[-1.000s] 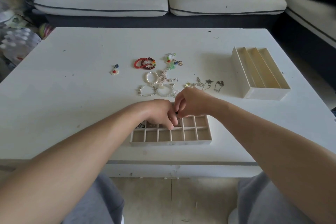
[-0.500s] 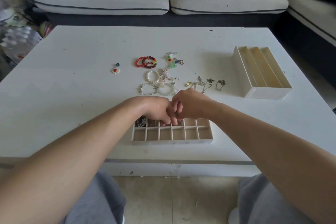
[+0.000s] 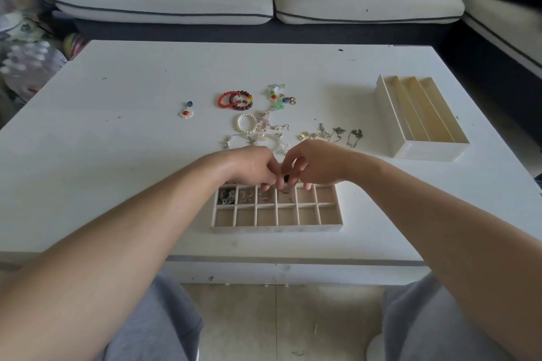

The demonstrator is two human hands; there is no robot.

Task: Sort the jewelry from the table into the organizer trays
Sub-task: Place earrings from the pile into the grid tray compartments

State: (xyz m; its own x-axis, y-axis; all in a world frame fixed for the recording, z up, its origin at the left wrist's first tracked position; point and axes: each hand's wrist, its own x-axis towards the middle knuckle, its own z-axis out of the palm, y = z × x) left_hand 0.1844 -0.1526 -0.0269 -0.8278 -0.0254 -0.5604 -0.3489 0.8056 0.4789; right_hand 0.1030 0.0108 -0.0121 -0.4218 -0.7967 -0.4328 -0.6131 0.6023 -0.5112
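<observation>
Hands met over back row of grid tray (image 3: 277, 227), forearms angling in from either side, wrists raised. Left hand (image 3: 252, 165) was knuckles-up with fingers curled down. Right hand (image 3: 318, 163) was curled the same way. Fingertips of both pinched together on small dark piece (image 3: 286, 177), just above tray's fourth back compartment from left. Hoop earrings (image 3: 246, 196) lay in second back compartment. Red bead bracelets (image 3: 234, 99), pearl bracelet (image 3: 245, 124) and thin chains (image 3: 337, 133) lay loose on table (image 3: 117, 155) beyond tray. Long-slot tray (image 3: 425, 152) sat beyond it to right.
</observation>
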